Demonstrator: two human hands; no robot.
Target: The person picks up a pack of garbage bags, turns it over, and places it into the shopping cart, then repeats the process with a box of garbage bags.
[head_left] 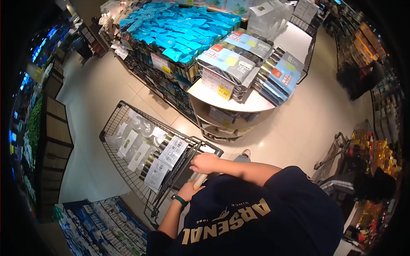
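My left hand, with a green-banded watch at the wrist, is closed around the pale handle of a wire shopping cart. Farther along the same handle, my right hand is wrapped over it, close to the cart's dark corner. The shopping cart extends ahead of me to the upper left. In its basket lie several clear plastic packs with white hang-hole cards. Nearer to my hands are dark packs with white printed labels.
A rounded display table holds stacked grey-and-blue packs. Beside it stands a wire bin of bright blue packets. Another bin of packages sits at lower left. A person in dark clothes and another cart are on the right.
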